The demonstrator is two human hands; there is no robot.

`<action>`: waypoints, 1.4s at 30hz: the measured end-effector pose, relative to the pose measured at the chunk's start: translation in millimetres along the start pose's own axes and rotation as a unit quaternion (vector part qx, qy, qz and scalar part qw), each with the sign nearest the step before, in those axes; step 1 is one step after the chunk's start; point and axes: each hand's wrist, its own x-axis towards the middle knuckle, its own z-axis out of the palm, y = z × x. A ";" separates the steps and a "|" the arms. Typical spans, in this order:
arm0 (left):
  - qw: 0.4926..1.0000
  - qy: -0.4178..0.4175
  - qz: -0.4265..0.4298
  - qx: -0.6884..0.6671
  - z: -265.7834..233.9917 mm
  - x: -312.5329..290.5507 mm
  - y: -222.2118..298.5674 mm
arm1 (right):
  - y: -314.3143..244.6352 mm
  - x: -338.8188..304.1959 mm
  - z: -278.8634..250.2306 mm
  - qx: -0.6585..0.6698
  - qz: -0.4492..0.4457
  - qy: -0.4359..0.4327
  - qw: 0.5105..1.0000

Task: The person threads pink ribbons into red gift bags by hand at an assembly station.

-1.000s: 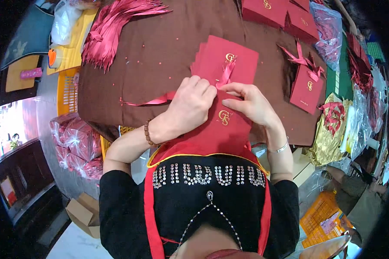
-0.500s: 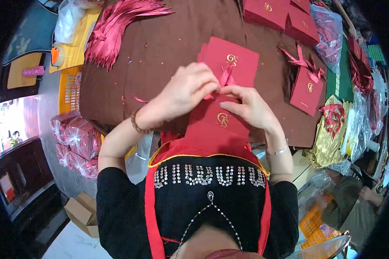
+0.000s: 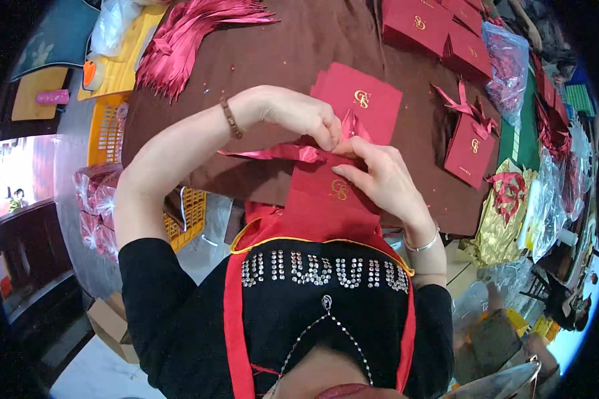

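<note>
In front of me lies a flat red paper gift bag point(image 3: 326, 183) with a gold monogram. A second red one point(image 3: 373, 83) lies above it, over others in a small stack. A shiny pink-red ribbon point(image 3: 269, 153) crosses the bag's upper edge. Its tail stretches left, and a loop stands up between my hands. My left hand point(image 3: 303, 118), bent in from above, pinches the ribbon at that edge. From the right, my right hand point(image 3: 378, 171) closes thumb and forefinger on the ribbon beside it. The exact fingertip contact is partly hidden.
A bundle of pink-red ribbons point(image 3: 180, 43) lies at the far left of the brown cloth point(image 3: 266, 66). Stacked red bags point(image 3: 416, 26) are at the far right. A bag with a ribbon bow point(image 3: 469, 156) lies at the right, near gold wrapping point(image 3: 502, 223).
My left elbow has swung outward and the left wrist has risen. The ribbon's tail now shows stretched to the left. Both hands stay at the bag's upper edge.
</note>
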 end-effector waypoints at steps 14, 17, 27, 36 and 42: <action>0.968 0.162 0.024 -0.192 15.6 4.6 -5.8 | 1.8 -0.9 -5.5 0.042 -0.010 -0.023 0.999; 0.931 0.351 0.075 -0.069 3.3 6.0 -14.2 | 4.3 3.2 -3.6 0.060 -0.034 -0.033 0.997; 0.860 0.442 0.042 0.251 62.1 -17.3 3.8 | 7.4 3.6 -4.4 0.065 0.066 -0.026 0.995; 0.887 0.429 0.063 0.158 74.5 -25.2 -4.5 | 12.4 -24.3 -16.1 -0.105 0.006 0.041 0.994; 0.897 0.419 0.065 0.126 83.7 -27.0 -16.5 | 14.0 -47.2 -16.5 0.043 0.164 0.006 0.986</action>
